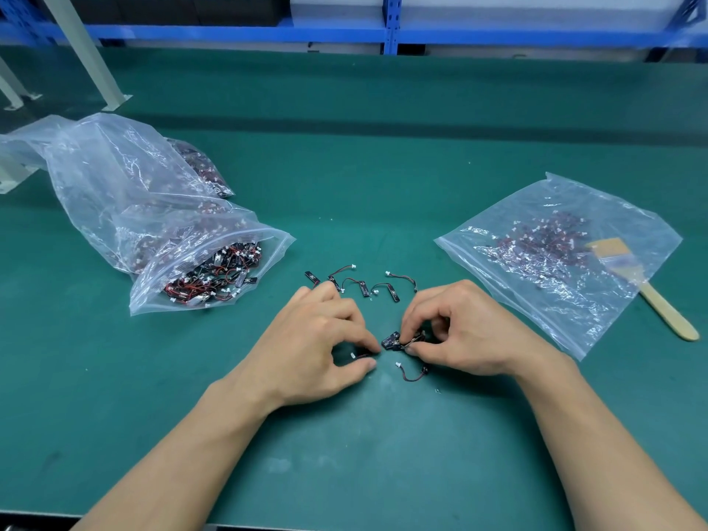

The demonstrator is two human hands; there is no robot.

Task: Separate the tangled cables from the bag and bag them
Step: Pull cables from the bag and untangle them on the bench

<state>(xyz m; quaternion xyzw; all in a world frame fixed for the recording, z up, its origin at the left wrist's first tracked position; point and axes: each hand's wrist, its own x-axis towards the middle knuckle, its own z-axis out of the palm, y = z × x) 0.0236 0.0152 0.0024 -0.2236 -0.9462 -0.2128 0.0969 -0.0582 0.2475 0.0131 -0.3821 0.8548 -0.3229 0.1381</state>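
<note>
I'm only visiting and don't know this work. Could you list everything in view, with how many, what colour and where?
full bag: one, clear plastic, left, mouth open, packed with red-black cables
flatter bag: one, clear, right, fewer cables inside
loose cables: about five, black-red with white plugs, in a row beyond the hands
single cable: one, black-red, just below the right hand
cable clump: one, black, between the hands
brush: one, pale wood handle, beside the flatter bag
mat: one, green, covering the bench
shelving: blue, at the back
left hand: pinches a strand of the clump
right hand: pinches the clump
</note>
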